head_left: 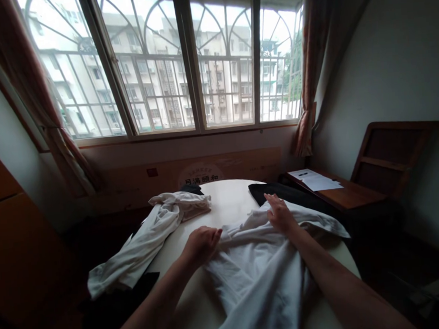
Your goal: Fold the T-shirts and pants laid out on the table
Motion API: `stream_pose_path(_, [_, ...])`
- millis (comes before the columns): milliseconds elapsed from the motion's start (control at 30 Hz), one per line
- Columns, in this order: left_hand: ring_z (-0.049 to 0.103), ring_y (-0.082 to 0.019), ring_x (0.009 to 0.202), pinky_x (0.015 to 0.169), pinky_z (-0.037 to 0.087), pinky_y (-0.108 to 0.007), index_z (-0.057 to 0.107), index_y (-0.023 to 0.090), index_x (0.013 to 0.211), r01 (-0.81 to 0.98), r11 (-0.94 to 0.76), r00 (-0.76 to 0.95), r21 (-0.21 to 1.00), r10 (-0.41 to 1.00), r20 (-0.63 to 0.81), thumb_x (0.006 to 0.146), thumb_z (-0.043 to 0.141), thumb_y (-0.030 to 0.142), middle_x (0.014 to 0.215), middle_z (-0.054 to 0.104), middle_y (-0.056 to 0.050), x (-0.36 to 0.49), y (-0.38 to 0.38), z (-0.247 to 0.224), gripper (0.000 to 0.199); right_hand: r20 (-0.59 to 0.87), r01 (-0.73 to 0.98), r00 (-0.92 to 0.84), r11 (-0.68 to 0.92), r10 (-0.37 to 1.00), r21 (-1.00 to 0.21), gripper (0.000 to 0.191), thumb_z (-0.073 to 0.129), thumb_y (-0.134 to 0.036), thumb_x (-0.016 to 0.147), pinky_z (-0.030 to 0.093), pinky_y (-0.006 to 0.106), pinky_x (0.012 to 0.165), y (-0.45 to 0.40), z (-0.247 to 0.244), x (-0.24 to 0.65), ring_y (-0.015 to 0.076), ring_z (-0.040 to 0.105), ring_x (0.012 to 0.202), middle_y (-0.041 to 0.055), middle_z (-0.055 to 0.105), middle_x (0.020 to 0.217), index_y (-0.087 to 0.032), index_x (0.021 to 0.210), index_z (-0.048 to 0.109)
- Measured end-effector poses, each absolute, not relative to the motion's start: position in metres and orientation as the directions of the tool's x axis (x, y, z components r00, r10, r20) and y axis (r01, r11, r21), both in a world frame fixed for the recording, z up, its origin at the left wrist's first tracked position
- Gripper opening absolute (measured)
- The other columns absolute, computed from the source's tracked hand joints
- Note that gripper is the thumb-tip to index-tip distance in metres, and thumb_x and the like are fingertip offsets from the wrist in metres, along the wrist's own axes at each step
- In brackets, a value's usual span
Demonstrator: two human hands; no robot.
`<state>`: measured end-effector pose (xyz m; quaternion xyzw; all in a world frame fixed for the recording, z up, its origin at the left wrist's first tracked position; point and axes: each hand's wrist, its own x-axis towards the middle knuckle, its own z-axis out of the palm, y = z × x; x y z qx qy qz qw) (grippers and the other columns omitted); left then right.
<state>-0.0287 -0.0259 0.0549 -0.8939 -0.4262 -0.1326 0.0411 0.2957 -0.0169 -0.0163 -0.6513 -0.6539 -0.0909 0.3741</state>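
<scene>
A crumpled white shirt [257, 267] lies across the round white table [229, 191] and runs down toward me. My left hand [202, 243] is closed at the shirt's left edge and seems to grip the cloth there; its fingertips are partly hidden. Farther right, my right hand [280, 214] rests on the upper part of the shirt with its fingers stretched out. Just beyond that hand, dark cloth [257, 192] sticks out from under the white fabric.
Another white garment [153, 244] lies on the table's left side, with black cloth [120, 311] hanging below it. Papers [318, 180] lie on a wooden bench [353, 195] at the right. Behind the table stand a long cardboard box [234, 166] and a barred window [223, 59].
</scene>
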Motion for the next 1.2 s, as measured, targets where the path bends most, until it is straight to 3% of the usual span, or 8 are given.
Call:
stream_pose_path(167, [0.068, -0.023, 0.077, 0.067, 0.041, -0.03, 0.067, 0.023, 0.097, 0.818, -0.572, 0.54, 0.062, 0.801, 0.258, 0.096, 0.049, 0.041, 0.081, 0.074, -0.005, -0.02, -0.036, 0.055, 0.026, 0.494, 0.951, 0.009, 0.146, 0.869, -0.273, 0.073, 0.045, -0.009, 0.081, 0.021, 0.058, 0.12, -0.018, -0.02, 0.29, 0.0339, 0.033, 0.147, 0.014, 0.049, 0.152, -0.013, 0.154, 0.038])
stream_pose_path(300, [0.071, -0.025, 0.087, 0.071, 0.044, -0.03, 0.064, 0.025, 0.117, 0.82, -0.565, 0.531, 0.098, 0.812, 0.241, 0.091, 0.058, 0.049, 0.094, 0.076, -0.005, -0.019, -0.04, 0.058, 0.036, 0.441, 0.955, -0.018, 0.145, 0.897, -0.257, 0.076, 0.049, -0.009, 0.076, 0.019, 0.06, 0.119, -0.023, -0.013, 0.286, 0.0339, 0.046, 0.135, 0.0169, 0.062, 0.137, -0.011, 0.151, 0.043])
stream_pose_path(433, [0.07, -0.028, 0.094, 0.075, 0.046, -0.032, 0.069, 0.021, 0.105, 0.842, -0.535, 0.509, 0.067, 0.83, 0.229, 0.092, 0.058, 0.049, 0.103, 0.075, -0.01, -0.023, -0.038, 0.059, 0.033, 0.431, 0.966, -0.009, 0.12, 0.902, -0.23, 0.066, 0.052, -0.011, 0.076, 0.022, 0.057, 0.118, -0.03, -0.002, 0.282, 0.0293, 0.059, 0.115, 0.0143, 0.071, 0.115, -0.014, 0.141, 0.056])
stream_pose_path(600, [0.067, -0.023, 0.091, 0.076, 0.045, -0.03, 0.068, 0.022, 0.096, 0.759, -0.645, 0.608, 0.088, 0.751, 0.256, 0.086, 0.061, 0.018, 0.096, 0.072, -0.006, -0.027, -0.036, 0.06, 0.013, 0.493, 0.952, -0.043, 0.186, 0.869, -0.245, 0.056, 0.05, -0.007, 0.08, 0.031, 0.048, 0.114, -0.036, 0.01, 0.272, 0.026, 0.061, 0.104, 0.0114, 0.072, 0.105, -0.016, 0.133, 0.064])
stream_pose_path(733, [0.062, -0.019, 0.09, 0.075, 0.044, -0.026, 0.067, 0.023, 0.088, 0.618, -0.78, 0.728, 0.104, 0.617, 0.3, 0.084, 0.055, 0.007, 0.097, 0.068, -0.003, -0.026, -0.039, 0.062, 0.021, 0.553, 0.92, -0.111, 0.296, 0.826, -0.256, 0.061, 0.047, -0.002, 0.079, 0.039, 0.042, 0.109, -0.034, 0.008, 0.268, 0.0254, 0.059, 0.114, 0.0122, 0.069, 0.119, -0.016, 0.136, 0.061])
stream_pose_path(900, [0.06, -0.018, 0.09, 0.075, 0.044, -0.027, 0.067, 0.023, 0.086, 0.459, -0.883, 0.808, 0.094, 0.459, 0.369, 0.087, 0.05, 0.004, 0.103, 0.069, -0.004, -0.023, -0.045, 0.066, 0.025, 0.58, 0.897, -0.163, 0.364, 0.798, -0.249, 0.077, 0.045, 0.004, 0.076, 0.031, 0.051, 0.118, -0.03, -0.002, 0.271, 0.0269, 0.044, 0.14, 0.0121, 0.052, 0.15, -0.02, 0.148, 0.047])
stream_pose_path(1100, [0.059, -0.019, 0.089, 0.074, 0.045, -0.029, 0.064, 0.022, 0.084, 0.314, -0.949, 0.901, 0.027, 0.307, 0.305, 0.089, 0.046, 0.005, 0.092, 0.071, -0.004, -0.013, -0.056, 0.066, 0.026, 0.511, 0.892, -0.208, 0.376, 0.834, -0.25, 0.081, 0.042, 0.006, 0.078, 0.026, 0.059, 0.118, -0.032, -0.006, 0.271, 0.0296, 0.037, 0.146, 0.0083, 0.049, 0.153, -0.026, 0.153, 0.04])
stream_pose_path(1200, [0.059, -0.019, 0.085, 0.073, 0.044, -0.03, 0.061, 0.022, 0.082, 0.253, -0.967, 0.929, 0.005, 0.245, 0.279, 0.089, 0.047, 0.007, 0.086, 0.07, -0.003, -0.007, -0.063, 0.064, 0.022, 0.457, 0.882, -0.254, 0.397, 0.853, -0.252, 0.09, 0.04, 0.01, 0.072, 0.022, 0.059, 0.12, -0.034, -0.004, 0.268, 0.0281, 0.032, 0.149, 0.0057, 0.049, 0.154, -0.028, 0.153, 0.039])
